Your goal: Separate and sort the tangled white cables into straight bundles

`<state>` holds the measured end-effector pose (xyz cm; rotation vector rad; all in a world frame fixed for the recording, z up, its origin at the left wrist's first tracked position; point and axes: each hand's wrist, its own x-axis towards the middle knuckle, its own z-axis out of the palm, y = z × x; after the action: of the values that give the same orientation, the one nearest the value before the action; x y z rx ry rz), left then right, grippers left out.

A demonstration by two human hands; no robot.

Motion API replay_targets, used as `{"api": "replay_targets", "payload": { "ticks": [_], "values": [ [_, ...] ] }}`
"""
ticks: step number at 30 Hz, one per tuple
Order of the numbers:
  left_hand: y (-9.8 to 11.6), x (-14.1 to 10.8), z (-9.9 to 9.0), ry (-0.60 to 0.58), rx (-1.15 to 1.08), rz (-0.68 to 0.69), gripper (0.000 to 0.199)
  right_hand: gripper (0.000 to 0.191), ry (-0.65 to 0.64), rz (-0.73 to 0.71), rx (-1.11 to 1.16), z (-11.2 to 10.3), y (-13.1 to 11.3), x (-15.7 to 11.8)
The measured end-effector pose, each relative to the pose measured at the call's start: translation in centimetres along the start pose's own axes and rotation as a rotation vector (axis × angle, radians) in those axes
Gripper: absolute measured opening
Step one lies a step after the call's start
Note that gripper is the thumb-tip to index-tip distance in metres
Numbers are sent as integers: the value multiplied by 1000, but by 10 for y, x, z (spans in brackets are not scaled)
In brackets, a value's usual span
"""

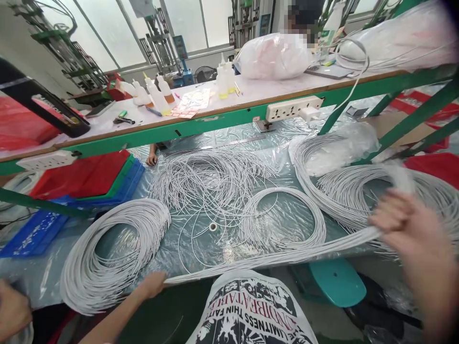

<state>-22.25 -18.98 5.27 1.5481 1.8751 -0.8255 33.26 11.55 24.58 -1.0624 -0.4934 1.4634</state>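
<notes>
A long bundle of white cables [272, 260] stretches across the front edge of the table, in front of my body. My left hand [152, 285] is closed round its left end. Raised at the right, my right hand [394, 217] is closed round the bundle's other end and is slightly blurred. Just behind my left hand lies a thick coil of white cables [114, 253]. A thinner coil [319, 229] rests behind the middle of the bundle, and a large coil [340, 188] lies beside my right hand. Loose tangled cables [211, 177] cover the table's centre.
A green-framed shelf [215, 119] with bottles [156, 95] and a power strip [294, 109] spans the table. Stacked trays [89, 177] stand left. Another person's hand [12, 308] is at the lower left, another [152, 156] beyond the cables. A teal stool [337, 282] is below.
</notes>
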Motion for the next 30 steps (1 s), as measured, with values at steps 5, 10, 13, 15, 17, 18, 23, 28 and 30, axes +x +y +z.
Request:
{"api": "replay_targets", "payload": {
  "ticks": [5, 10, 13, 15, 17, 18, 23, 28, 30],
  "values": [
    [-8, 31, -47, 58, 117, 54, 30, 48, 61, 429, 272, 9, 82, -13],
    [50, 85, -128, 232, 66, 331, 37, 49, 40, 379, 353, -2, 101, -31],
    [116, 119, -168, 348, 7, 514, 27, 50, 88, 287, 274, -10, 96, -38],
    [167, 139, -184, 403, -14, 586, 24, 50, 132, 224, 196, -13, 100, -42],
    [216, 156, -194, 460, -26, 614, 25, 51, 169, 170, 124, -14, 110, -47],
    [238, 164, -197, 490, -29, 612, 26, 52, 183, 147, 95, -14, 116, -50],
    [309, 193, -202, 569, -16, 534, 24, 56, 225, 88, 42, -13, 131, -68],
    [319, 201, -206, 503, 3, 550, 18, 56, 222, 61, 43, -18, 130, -80],
    [314, 200, -211, 500, -11, 554, 19, 56, 225, 55, 45, -21, 130, -82]
  ]
}}
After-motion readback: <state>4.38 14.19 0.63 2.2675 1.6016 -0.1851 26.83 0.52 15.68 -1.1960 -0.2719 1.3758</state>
